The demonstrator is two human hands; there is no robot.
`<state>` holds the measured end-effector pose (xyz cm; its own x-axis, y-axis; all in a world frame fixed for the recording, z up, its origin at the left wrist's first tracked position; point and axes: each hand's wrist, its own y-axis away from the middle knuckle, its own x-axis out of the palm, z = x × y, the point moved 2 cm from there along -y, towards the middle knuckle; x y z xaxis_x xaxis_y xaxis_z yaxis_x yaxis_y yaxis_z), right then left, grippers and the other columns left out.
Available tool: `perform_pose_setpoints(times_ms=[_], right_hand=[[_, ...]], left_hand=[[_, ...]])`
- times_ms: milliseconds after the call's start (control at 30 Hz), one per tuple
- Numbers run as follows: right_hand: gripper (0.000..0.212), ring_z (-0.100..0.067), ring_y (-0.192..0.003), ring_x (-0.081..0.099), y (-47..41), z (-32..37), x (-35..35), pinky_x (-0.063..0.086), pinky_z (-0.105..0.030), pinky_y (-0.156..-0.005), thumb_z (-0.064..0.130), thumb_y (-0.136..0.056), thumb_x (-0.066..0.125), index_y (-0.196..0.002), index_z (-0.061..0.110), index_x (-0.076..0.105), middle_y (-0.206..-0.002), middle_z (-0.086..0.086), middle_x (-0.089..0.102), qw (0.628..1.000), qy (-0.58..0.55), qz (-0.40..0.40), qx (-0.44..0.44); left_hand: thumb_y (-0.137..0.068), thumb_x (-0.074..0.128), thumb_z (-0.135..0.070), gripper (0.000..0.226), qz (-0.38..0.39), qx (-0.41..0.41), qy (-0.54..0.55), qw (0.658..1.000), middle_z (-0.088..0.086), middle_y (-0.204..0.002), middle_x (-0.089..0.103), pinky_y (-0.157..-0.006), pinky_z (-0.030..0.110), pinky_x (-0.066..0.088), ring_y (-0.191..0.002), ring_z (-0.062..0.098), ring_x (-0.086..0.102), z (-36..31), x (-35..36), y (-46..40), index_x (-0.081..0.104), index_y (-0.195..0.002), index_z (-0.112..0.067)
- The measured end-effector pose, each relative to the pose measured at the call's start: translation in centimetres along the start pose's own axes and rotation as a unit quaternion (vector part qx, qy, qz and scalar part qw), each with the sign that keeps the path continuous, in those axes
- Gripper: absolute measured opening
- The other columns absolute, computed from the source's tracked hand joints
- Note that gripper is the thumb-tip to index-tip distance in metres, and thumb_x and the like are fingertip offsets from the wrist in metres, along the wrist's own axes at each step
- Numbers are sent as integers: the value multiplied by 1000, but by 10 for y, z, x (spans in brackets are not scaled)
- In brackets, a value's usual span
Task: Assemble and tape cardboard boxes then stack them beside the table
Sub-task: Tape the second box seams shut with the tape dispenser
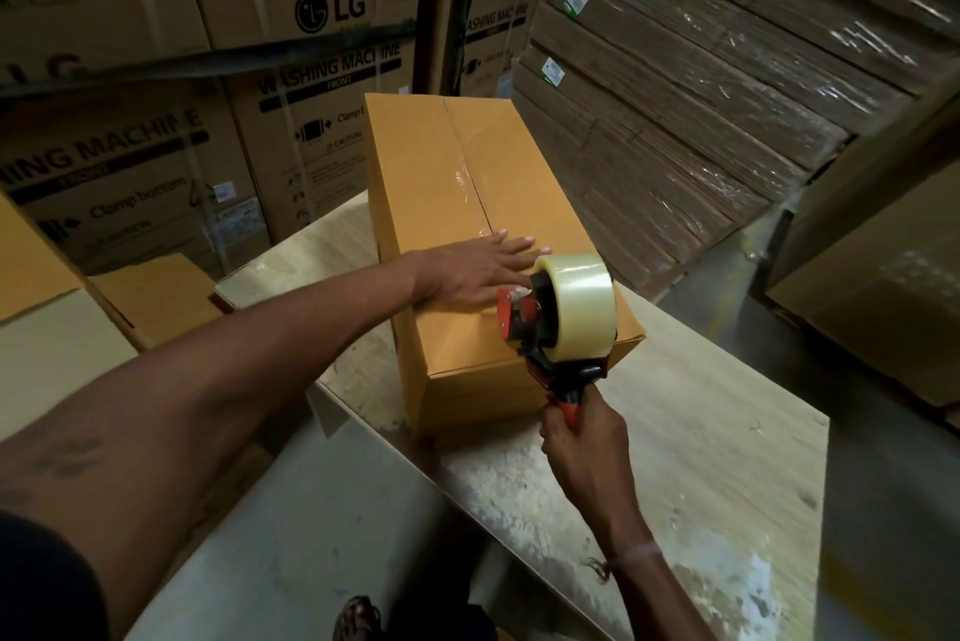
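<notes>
A long tan cardboard box [441, 173] lies on the pale wooden table [701, 458], its top flaps closed. Clear tape runs along the centre seam from the far end toward me. My left hand [475, 269] rests flat on the box top near the seam, fingers spread. My right hand [582, 438] grips the handle of a red and black tape dispenser [550, 328] with a roll of clear tape. The dispenser's head sits on the box top at the near end, just right of my left hand.
Other tan boxes [156, 295] stand low at the left beside the table. Large printed washing-machine cartons [119, 173] fill the back and left. A wrapped stack of flat cardboard sheets [701, 121] leans at the right. My sandalled foot [358, 617] shows below the table's edge.
</notes>
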<state>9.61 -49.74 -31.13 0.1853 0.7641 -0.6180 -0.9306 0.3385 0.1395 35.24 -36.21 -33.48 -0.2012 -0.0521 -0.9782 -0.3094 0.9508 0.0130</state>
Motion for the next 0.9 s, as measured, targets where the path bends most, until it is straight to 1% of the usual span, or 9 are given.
perform_pose_setpoints(times_ms=[33,100,233,467,567,633,733,800,900], right_hand=[[9,-6,-63,59,3,-1,-1,46,-21,-55,18,-100,59,-99,26,56,-75,-1,63,1000,-1,-4,-9],[12,-3,-59,54,12,-4,-5,42,-18,-52,15,-102,59,-101,27,56,-71,-1,60,1000,-3,-11,-21],[14,-5,-56,53,33,-19,-11,41,-20,-52,17,-102,61,-100,31,57,-68,-3,61,1000,-9,-15,-20],[20,-7,-51,53,69,-49,-9,38,-16,-49,13,-100,64,-107,32,60,-59,1,58,1000,-13,1,-4],[27,-7,-54,56,81,-68,-2,38,-18,-50,13,-98,65,-107,37,59,-63,-2,63,1000,-10,5,19],[26,-7,-55,58,88,-81,3,38,-19,-51,15,-98,66,-109,38,60,-69,1,67,999,-8,7,33],[27,-10,-58,59,84,-91,9,39,-18,-52,17,-98,67,-107,41,59,-69,-3,67,998,-18,8,51],[25,-11,-60,58,76,-93,15,40,-19,-54,16,-98,67,-107,39,60,-71,-6,66,998,-33,12,59],[16,-10,-57,51,62,-93,24,41,-24,-56,14,-98,67,-102,28,64,-72,-12,62,995,-59,19,72]], left_hand=[[-103,5,-60,62,1,-4,3,1000,-6,-170,-4,-129,52,-7,-160,23,-11,2,0,0,15,-160,-35],[-105,6,-59,65,1,-12,8,1000,-4,-173,-3,-129,53,-5,-160,20,-11,2,1,1,20,-162,-32],[-112,15,-52,52,-2,-11,10,1000,-4,-174,-2,-130,53,-3,-160,17,-11,1,2,0,15,-162,-41],[-113,15,-51,53,-5,-11,-4,1000,-2,-174,-2,-130,52,-3,-160,20,-10,0,1,1,14,-165,-41],[-113,17,-49,52,-5,-14,1,1000,-2,-174,-1,-130,51,-4,-160,19,-11,1,0,1,15,-164,-40],[-113,17,-49,52,-5,-13,2,1000,-3,-174,-1,-130,51,-4,-160,19,-11,1,1,1,14,-164,-41],[-113,16,-51,53,-5,-14,-3,1000,-2,-174,-3,-129,52,-5,-160,19,-14,0,1,0,13,-164,-41],[-112,15,-53,54,-4,-14,-7,1000,-1,-174,-4,-129,53,-7,-159,21,-17,0,1,-1,12,-164,-42],[-112,17,-52,54,0,0,-7,1000,0,-174,-4,-128,52,-11,-159,23,-19,-10,1,-4,13,-164,-41]])
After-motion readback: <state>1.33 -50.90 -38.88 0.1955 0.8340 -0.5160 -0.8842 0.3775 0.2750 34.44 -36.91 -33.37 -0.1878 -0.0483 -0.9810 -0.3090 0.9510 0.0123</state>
